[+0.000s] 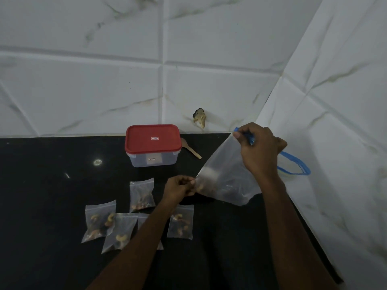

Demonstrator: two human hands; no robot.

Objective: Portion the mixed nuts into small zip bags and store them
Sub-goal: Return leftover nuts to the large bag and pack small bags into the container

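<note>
Looking down from my head, I count one large zip bag (226,176), soft clear plastic with a blue zip strip (306,170) looping open at its mouth. My right hand (259,151) grips its top edge, fingers curled round the plastic beside the strip, so the bag is held tilted over the right side of the black counter (41,185). My left hand (180,188) pinches its lower left corner, where a few nuts (202,186) sit.

Near me on the counter lie five small zip bags (142,194), flat clear rectangles holding pale curved nuts and dark ones. One is mostly hidden under my left forearm, and two on the left overlap.

Farther back stands one rectangular container (152,160), translucent, with a round-cornered red lid (152,138) on it. Just right of it lies one wooden spoon (191,149). White marbled tiles (83,91) cover the walls.
</note>
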